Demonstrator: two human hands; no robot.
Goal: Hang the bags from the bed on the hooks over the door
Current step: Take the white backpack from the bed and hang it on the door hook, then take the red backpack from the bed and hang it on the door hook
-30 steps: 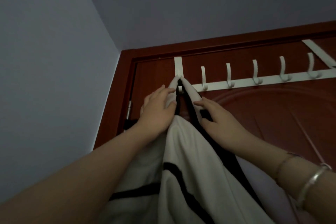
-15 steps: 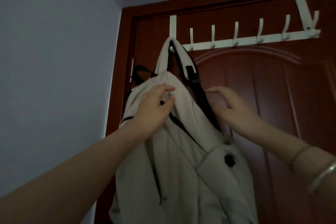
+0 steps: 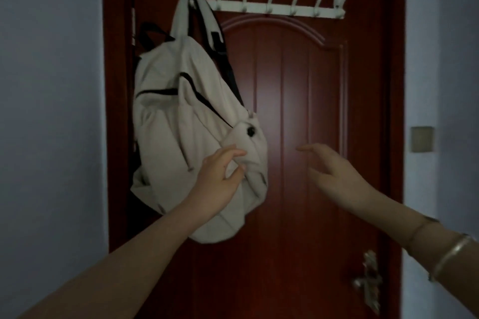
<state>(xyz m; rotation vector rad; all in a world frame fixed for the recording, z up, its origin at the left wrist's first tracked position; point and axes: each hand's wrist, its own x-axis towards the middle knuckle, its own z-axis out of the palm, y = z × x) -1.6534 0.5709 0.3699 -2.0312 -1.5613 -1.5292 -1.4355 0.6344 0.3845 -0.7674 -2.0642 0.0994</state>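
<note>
On leftmost hook, backpack [image 3: 181, 122] hangs; left hand [image 3: 220, 181] loosely spread near it, right hand [image 3: 334, 176] spread, empty.

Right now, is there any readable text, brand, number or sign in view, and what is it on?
None readable.
Backpack: no logo or label shows.
Hook rack: plain.
Door: unmarked.
Wall plate: blank as far as the dim picture shows.

A single head-worn view faces straight at the door [image 3: 298, 111] from close by, roughly level. The hook rack [image 3: 280, 9] sits at 12 o'clock near the top edge, the door handle [image 3: 368, 282] at 5 o'clock, and both forearms enter from the bottom corners.
</note>
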